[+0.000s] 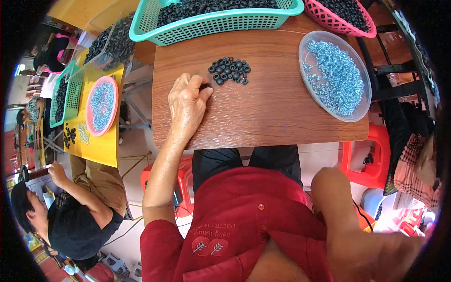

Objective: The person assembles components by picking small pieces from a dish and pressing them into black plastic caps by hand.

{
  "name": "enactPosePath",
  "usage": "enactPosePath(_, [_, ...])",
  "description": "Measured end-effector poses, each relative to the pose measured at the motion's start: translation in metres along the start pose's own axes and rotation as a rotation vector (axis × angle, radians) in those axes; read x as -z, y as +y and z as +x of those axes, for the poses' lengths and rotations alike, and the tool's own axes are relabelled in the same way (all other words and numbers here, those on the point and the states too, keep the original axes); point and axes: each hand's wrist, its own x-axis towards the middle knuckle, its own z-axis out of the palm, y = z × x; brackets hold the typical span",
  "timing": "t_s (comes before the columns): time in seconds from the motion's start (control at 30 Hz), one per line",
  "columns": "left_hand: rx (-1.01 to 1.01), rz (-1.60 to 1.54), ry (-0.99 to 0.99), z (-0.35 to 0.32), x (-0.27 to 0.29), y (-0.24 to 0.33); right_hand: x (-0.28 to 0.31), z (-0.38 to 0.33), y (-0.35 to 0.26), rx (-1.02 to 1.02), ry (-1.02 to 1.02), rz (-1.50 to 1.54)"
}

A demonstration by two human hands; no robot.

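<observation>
My left hand (189,99) rests on the brown wooden table, its fingers curled in and the thumb toward the fingertips. A dark spot shows between thumb and fingers; what it is I cannot make out. Just beyond, to the right of the knuckles, lies a small pile of round black beads (229,69) with holes through them. My right arm is bent away from the table, toward the lower right. The right hand (397,251) lies near the dark rim of the view, blurred, and its fingers cannot be made out.
A round clear tray (305,80) of small pale-blue beads stands at the table's right. Behind are a green basket (211,32) and a pink basket (369,28), both full of black beads. At left, another person (77,221) sits by a yellow table (104,150). A red stool (378,162) stands right.
</observation>
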Motion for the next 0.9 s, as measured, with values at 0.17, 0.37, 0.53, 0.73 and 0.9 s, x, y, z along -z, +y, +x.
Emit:
enactPosePath(0.17, [-0.150,0.101,0.043,-0.008,0.006,-0.009,0.016,-0.038,0.028,-0.250,-0.386,-0.319])
enactPosePath(0.37, [0.551,-1.014,-0.148,-0.015,0.019,0.025,0.053,-0.110,0.090,-0.638,-0.513,-0.561])
enactPosePath(0.53, [0.575,-1.461,-0.125,-0.028,0.014,0.043,0.045,-0.128,0.099,-0.806,-0.408,-0.435])
enactPosePath(0.73, [0.654,-1.583,-0.125,-0.035,0.006,0.057,0.052,-0.138,0.102,-0.786,-0.318,-0.480])
enactPosePath(0.9, [0.675,-1.618,-0.113,-0.039,-0.002,0.059,0.058,-0.140,0.095,-0.958,-0.265,-0.364])
